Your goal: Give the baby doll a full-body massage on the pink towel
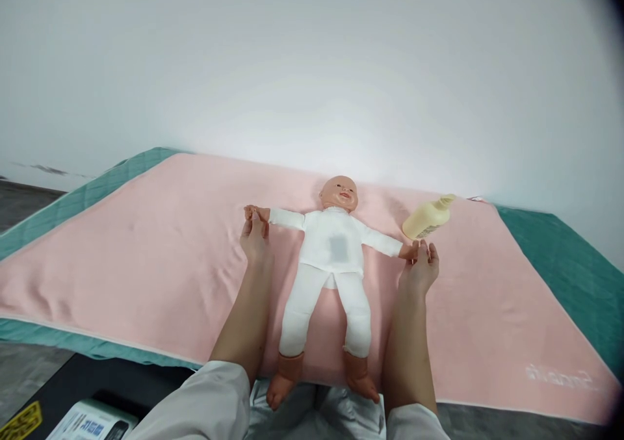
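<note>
A baby doll (pixel 330 248) in a white top and white trousers lies on its back, head away from me, arms stretched out to the sides. My left hand (pixel 255 237) is closed on the doll's hand at the left. At the right, my right hand (pixel 422 268) pinches the doll's other hand, fingertips pressed around it. A pale yellow pump bottle (pixel 426 218) stands just beyond my right hand, apart from it. The doll's brown feet reach over the near edge, between my forearms. A greyish square patch marks the chest of its top.
Under the doll spreads a pink blanket (pixel 160 251) over a green quilted cover (pixel 570 251). A white wall (pixel 312 69) rises behind. At the lower left, a white package with a printed label (pixel 88 422) sits on a black surface (pixel 112 381).
</note>
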`<state>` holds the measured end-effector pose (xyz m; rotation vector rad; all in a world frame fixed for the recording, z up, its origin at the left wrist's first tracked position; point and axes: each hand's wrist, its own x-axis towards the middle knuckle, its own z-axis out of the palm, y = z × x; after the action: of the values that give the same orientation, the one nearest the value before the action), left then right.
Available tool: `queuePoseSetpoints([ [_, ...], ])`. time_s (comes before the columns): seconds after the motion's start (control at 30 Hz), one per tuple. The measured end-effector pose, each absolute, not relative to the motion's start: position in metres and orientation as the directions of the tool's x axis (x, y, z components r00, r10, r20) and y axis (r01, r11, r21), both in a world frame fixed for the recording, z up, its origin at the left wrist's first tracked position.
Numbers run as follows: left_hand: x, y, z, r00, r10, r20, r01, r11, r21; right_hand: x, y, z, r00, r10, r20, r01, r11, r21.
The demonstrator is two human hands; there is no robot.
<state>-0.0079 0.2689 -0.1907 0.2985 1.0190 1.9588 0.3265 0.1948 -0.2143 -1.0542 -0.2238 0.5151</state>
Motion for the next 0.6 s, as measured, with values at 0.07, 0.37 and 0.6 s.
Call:
queuePoseSetpoints([
  [0.07,-0.009,0.272,-0.195,-0.563,0.781,-0.269,-0.65,-0.218,0.728,0.331,0.196,-0.22,0.847,0.52,-0.108,-0.329,0.353,-0.876],
  [0.37,-0.014,0.282,-0.208,-0.46,0.735,-0.498,-0.79,-0.082,0.608,0.334,0.199,-0.232,0.773,0.596,-0.217,-0.499,0.36,-0.788],
  [0.6,-0.011,0.278,-0.206,-0.503,0.775,-0.383,-0.706,-0.112,0.7,0.329,0.198,-0.228,0.829,0.553,-0.09,-0.283,0.275,-0.919],
])
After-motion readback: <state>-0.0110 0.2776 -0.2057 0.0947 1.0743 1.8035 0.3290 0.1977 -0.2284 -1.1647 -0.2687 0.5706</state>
